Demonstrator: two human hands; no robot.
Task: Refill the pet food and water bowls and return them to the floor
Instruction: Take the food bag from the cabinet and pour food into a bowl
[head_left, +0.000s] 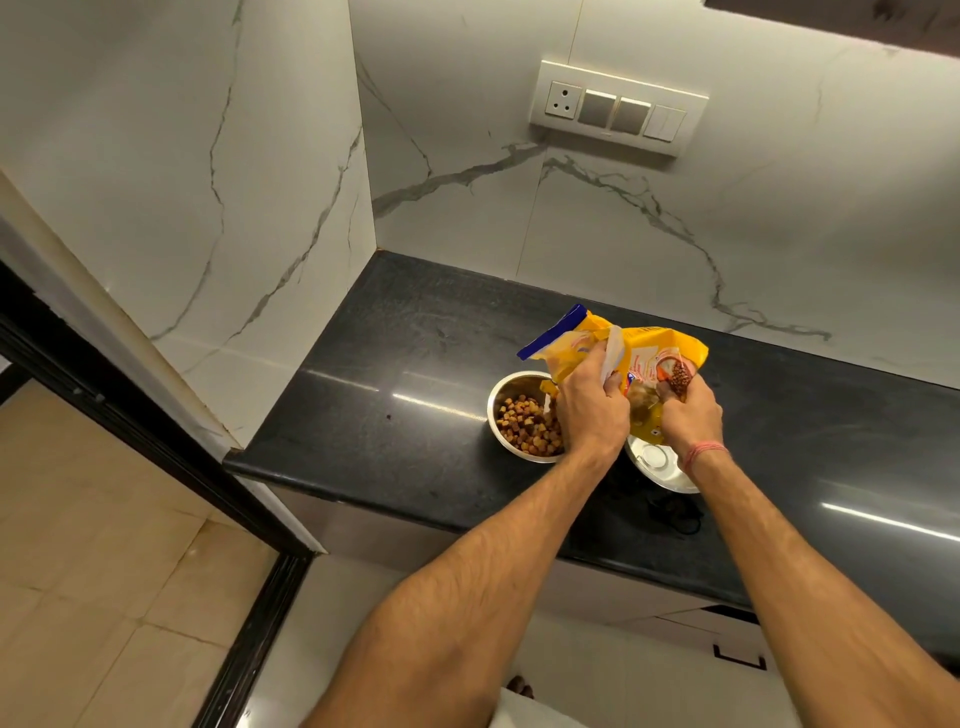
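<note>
2 hands (589, 410) (688, 415) around yellow food bag (649, 348), print unreadable.

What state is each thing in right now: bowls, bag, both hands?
Left bowl: on counter, holds kibble.
Right bowl: on counter, no kibble seen.
Food bag: off the counter, over the bowls.
Left hand: gripping bag.
Right hand: gripping bag.
</note>
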